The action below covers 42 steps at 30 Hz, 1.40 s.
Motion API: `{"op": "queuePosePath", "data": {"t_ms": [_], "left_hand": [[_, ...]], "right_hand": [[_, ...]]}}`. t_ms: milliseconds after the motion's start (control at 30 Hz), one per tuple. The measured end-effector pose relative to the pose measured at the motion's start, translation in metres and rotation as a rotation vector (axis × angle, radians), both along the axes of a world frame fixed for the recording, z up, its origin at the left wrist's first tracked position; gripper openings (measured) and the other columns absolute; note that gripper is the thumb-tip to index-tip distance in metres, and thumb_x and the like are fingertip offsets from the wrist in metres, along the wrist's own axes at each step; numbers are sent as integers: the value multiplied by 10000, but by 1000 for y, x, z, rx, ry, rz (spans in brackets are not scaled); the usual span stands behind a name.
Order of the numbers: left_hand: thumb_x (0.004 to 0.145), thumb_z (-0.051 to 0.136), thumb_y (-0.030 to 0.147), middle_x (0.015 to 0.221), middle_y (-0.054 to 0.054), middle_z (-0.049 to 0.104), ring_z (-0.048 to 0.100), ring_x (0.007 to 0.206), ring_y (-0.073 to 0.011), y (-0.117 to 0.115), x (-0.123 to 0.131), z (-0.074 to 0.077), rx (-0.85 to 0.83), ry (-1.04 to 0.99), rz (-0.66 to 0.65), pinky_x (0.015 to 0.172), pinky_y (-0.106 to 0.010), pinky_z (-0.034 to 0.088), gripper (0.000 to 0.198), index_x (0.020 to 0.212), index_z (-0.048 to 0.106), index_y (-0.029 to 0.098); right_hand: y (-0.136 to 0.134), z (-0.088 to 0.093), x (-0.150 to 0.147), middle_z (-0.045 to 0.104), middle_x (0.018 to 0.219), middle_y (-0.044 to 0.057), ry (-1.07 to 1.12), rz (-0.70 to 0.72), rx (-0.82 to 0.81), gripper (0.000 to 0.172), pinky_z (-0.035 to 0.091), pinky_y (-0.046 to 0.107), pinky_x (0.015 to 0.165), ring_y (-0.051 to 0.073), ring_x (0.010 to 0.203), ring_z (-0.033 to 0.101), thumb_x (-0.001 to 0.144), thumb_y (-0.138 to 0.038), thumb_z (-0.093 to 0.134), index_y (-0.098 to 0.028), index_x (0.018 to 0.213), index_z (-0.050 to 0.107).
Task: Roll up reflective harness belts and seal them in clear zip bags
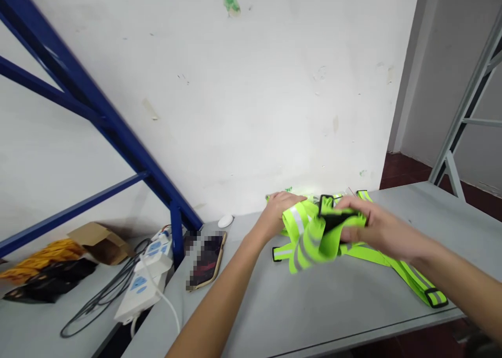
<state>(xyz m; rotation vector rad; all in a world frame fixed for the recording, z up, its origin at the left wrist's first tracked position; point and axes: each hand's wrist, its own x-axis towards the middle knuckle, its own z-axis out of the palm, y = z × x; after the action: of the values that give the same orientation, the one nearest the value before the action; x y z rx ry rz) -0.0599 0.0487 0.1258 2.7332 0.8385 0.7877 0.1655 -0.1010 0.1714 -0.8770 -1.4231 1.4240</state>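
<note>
A bundle of neon yellow-green straps with silver reflective stripes point(314, 240) is lifted over the grey table, between both hands. My left hand point(277, 211) is closed on the bundle's upper left side, its fingertips partly behind the fabric. Around the bundle's right side, near a black buckle point(326, 205), my right hand point(366, 224) is wrapped, slightly blurred. More of the same strap point(415, 282) lies on the table to the right, ending in a black buckle at the front edge. Another strap end with a black buckle point(281, 253) shows below my left hand.
Left of my left forearm, a phone point(209, 258) lies near a white round object point(225, 221). A blue metal frame point(117, 133) slants down to the table. Beyond it are power strips point(145, 284), cables, a cardboard box point(100, 243) and orange material point(47, 261). A white wall stands behind.
</note>
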Motion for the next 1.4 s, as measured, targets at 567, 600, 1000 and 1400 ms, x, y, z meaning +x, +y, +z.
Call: {"op": "queuePosePath", "data": {"t_ms": [567,600,1000,1400], "left_hand": [[767,529,-54,1558,-71,316,331,1389,-333,9,-3,-80,651,561,-16,1091,-634,241,791,1435,364,337],[756,528,-61,1575,-96,269,281,1414,-362,2,-3,-74,611,579,24,1081,-660,237,827,1462,322,319],[898,556,445,1272,-126,624,574,1174,-271,-148,-10,-88,43,344,-272,1102,-480,353,591,1384,417,137],[917,395,57,1212,-160,633,594,1118,-236,-160,-12,-118,192,161,-181,996,-411,491,408,1319,460,75]], "right_hand": [[-43,-142,-36,596,969,30,-815,36,416,387,393,378,900,223,991,477,685,67,481,-223,933,542],[-45,-147,-34,605,970,29,-858,10,418,391,386,393,898,228,981,471,688,63,479,-226,943,545],[-60,-176,-23,588,1016,75,-908,-282,525,478,468,373,783,227,915,537,697,60,419,-229,1030,605],[-64,-163,-30,588,1026,93,-1101,-293,514,252,453,425,799,268,959,535,858,-106,513,-217,1076,574]]}}
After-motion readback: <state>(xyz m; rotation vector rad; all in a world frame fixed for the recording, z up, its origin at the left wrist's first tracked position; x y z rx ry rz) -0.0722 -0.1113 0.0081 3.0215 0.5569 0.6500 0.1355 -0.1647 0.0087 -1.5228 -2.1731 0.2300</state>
